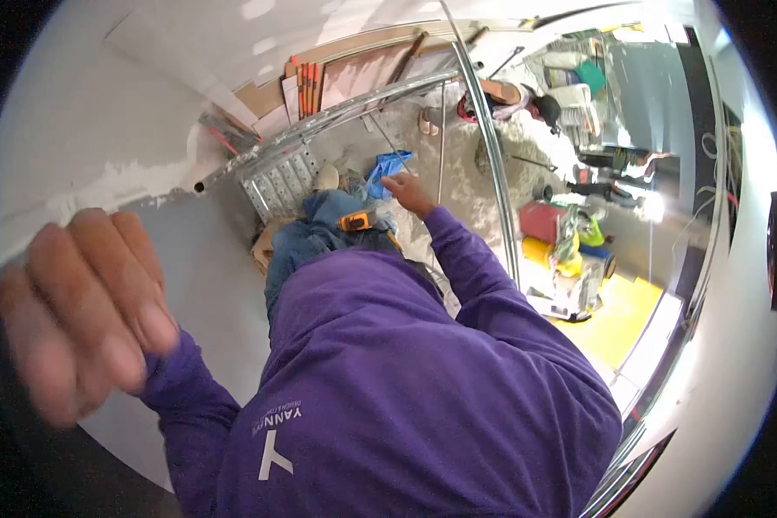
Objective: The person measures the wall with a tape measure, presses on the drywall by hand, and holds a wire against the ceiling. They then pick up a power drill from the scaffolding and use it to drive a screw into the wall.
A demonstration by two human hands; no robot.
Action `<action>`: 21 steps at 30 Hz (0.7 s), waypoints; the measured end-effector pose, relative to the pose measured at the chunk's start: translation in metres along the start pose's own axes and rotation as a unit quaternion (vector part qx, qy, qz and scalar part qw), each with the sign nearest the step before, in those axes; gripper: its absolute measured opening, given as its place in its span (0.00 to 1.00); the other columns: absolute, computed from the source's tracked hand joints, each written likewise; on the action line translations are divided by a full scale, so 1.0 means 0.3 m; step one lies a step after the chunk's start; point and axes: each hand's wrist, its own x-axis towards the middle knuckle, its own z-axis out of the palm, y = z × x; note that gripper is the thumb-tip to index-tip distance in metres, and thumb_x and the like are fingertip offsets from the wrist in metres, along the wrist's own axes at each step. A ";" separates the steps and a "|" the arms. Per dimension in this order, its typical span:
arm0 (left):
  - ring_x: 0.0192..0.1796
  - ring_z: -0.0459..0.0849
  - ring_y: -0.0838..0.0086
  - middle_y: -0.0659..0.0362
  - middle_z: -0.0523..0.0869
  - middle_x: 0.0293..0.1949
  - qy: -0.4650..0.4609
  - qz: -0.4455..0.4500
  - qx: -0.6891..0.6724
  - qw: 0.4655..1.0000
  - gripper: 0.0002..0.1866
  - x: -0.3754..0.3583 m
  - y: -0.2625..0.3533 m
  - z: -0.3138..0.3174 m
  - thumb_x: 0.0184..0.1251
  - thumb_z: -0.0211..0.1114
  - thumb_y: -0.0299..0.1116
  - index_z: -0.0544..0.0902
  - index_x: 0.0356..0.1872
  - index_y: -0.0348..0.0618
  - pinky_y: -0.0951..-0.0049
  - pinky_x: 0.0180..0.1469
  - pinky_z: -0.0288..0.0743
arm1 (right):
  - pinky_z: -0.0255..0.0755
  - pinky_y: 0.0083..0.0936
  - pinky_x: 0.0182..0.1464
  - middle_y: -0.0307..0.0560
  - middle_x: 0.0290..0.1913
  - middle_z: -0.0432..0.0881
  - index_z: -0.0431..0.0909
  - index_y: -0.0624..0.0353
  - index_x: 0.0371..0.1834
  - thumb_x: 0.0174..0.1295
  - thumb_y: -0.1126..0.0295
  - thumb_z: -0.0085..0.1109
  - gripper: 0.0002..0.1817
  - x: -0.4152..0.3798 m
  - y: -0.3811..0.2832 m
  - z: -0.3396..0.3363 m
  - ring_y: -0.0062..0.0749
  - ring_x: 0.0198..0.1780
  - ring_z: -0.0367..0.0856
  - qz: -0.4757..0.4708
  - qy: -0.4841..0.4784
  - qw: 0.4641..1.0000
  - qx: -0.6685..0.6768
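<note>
My left hand [86,311] is raised very close to the camera, blurred, its fingers curled together. Whatever it may hold cannot be made out. Farther down, my right hand [410,194] reaches forward from its purple sleeve with fingers stretched out and nothing visible in them. Beyond its fingertips a blue plastic bag [387,168] shows below. A yellow and black tape measure [354,222] sits at my waist against my blue jeans [298,250]. Close to my legs is a perforated metal scaffold plank [281,186].
Scaffold tubing [337,108] runs in front of me, and a tall metal stud [489,138] rises on the right. One person [518,97] is low down beyond it; another person [617,168] is farther right. A red container [540,221] and yellow sheet [626,319] lie below.
</note>
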 end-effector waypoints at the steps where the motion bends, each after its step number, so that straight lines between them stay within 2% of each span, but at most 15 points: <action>1: 0.31 0.80 0.69 0.56 0.83 0.34 -0.053 -0.001 -0.015 0.998 0.08 0.107 0.000 0.035 0.73 0.59 0.40 0.80 0.38 0.50 0.76 0.34 0.66 | 0.77 0.32 0.42 0.53 0.42 0.88 0.85 0.64 0.46 0.66 0.49 0.60 0.25 -0.017 0.073 0.004 0.34 0.39 0.86 0.022 0.009 1.000 -0.002; 2: 0.33 0.82 0.64 0.53 0.85 0.35 -0.147 0.008 -0.044 0.988 0.11 0.245 -0.009 0.049 0.74 0.57 0.40 0.81 0.39 0.46 0.73 0.37 0.70 | 0.77 0.33 0.41 0.52 0.41 0.88 0.85 0.64 0.46 0.65 0.49 0.60 0.26 -0.038 0.156 -0.003 0.34 0.38 0.86 0.041 0.026 0.999 -0.005; 3: 0.34 0.82 0.63 0.52 0.84 0.35 -0.223 0.008 -0.061 0.973 0.11 0.362 -0.026 0.084 0.74 0.56 0.40 0.81 0.39 0.46 0.72 0.38 0.70 | 0.77 0.33 0.40 0.52 0.40 0.88 0.85 0.64 0.46 0.65 0.48 0.61 0.26 -0.057 0.238 0.001 0.34 0.36 0.86 0.065 0.044 0.997 -0.003; 5: 0.36 0.82 0.61 0.49 0.84 0.37 -0.331 -0.017 -0.094 0.939 0.12 0.519 -0.096 0.197 0.74 0.56 0.40 0.81 0.40 0.44 0.70 0.40 0.71 | 0.78 0.33 0.36 0.52 0.39 0.88 0.84 0.62 0.48 0.64 0.48 0.61 0.26 -0.112 0.401 0.040 0.33 0.35 0.87 0.126 0.030 0.988 -0.088; 8: 0.39 0.82 0.58 0.46 0.83 0.39 -0.465 -0.052 -0.120 0.876 0.13 0.667 -0.173 0.368 0.74 0.55 0.40 0.81 0.42 0.42 0.67 0.43 0.71 | 0.78 0.33 0.32 0.50 0.37 0.88 0.84 0.61 0.48 0.64 0.48 0.61 0.25 -0.249 0.597 0.140 0.34 0.35 0.87 0.181 0.006 0.981 0.065; 11: 0.42 0.82 0.56 0.43 0.83 0.41 -0.558 -0.084 -0.139 0.813 0.14 0.753 -0.235 0.510 0.74 0.54 0.40 0.81 0.43 0.39 0.64 0.46 0.72 | 0.78 0.30 0.31 0.46 0.38 0.85 0.79 0.60 0.52 0.67 0.50 0.58 0.24 -0.343 0.716 0.204 0.34 0.32 0.84 0.223 -0.093 0.965 0.098; 12: 0.42 0.82 0.55 0.42 0.83 0.42 -0.580 -0.094 -0.145 0.796 0.15 0.770 -0.254 0.546 0.74 0.54 0.39 0.81 0.44 0.39 0.62 0.47 0.72 | 0.78 0.30 0.31 0.46 0.39 0.85 0.78 0.60 0.54 0.67 0.50 0.57 0.24 -0.370 0.713 0.241 0.35 0.32 0.84 0.274 -0.072 0.941 0.183; 14: 0.44 0.83 0.53 0.40 0.82 0.43 -0.609 -0.106 -0.159 0.770 0.15 0.812 -0.282 0.603 0.74 0.53 0.39 0.81 0.45 0.37 0.60 0.49 0.72 | 0.78 0.32 0.32 0.47 0.41 0.84 0.75 0.59 0.57 0.68 0.52 0.57 0.24 -0.408 0.710 0.293 0.35 0.32 0.83 0.363 -0.029 0.865 0.345; 16: 0.46 0.83 0.52 0.38 0.82 0.44 -0.615 -0.127 -0.175 0.758 0.16 0.826 -0.300 0.639 0.74 0.52 0.39 0.81 0.46 0.36 0.58 0.51 0.73 | 0.78 0.34 0.34 0.47 0.40 0.83 0.75 0.60 0.56 0.68 0.52 0.56 0.23 -0.382 0.827 0.414 0.36 0.34 0.82 0.278 -0.027 0.916 0.287; 17: 0.47 0.83 0.51 0.37 0.82 0.45 -0.604 -0.139 -0.189 0.762 0.17 0.831 -0.308 0.650 0.74 0.52 0.39 0.81 0.46 0.35 0.57 0.52 0.73 | 0.78 0.35 0.34 0.48 0.39 0.84 0.76 0.58 0.54 0.66 0.56 0.58 0.20 -0.368 0.787 0.400 0.37 0.33 0.83 0.272 -0.023 0.921 0.278; 20: 0.50 0.83 0.48 0.34 0.81 0.47 -0.528 -0.179 -0.247 0.793 0.18 0.814 -0.328 0.631 0.74 0.51 0.39 0.81 0.47 0.32 0.54 0.54 0.74 | 0.80 0.38 0.32 0.52 0.34 0.86 0.80 0.52 0.48 0.58 0.67 0.63 0.14 -0.309 0.642 0.337 0.43 0.30 0.87 0.277 -0.003 0.926 0.258; 21: 0.51 0.83 0.48 0.33 0.81 0.48 -0.487 -0.189 -0.269 0.809 0.19 0.800 -0.329 0.610 0.74 0.51 0.38 0.81 0.48 0.32 0.53 0.55 0.74 | 0.80 0.39 0.32 0.52 0.33 0.86 0.80 0.53 0.45 0.59 0.67 0.61 0.11 -0.264 0.598 0.313 0.41 0.29 0.87 0.336 0.002 0.894 0.297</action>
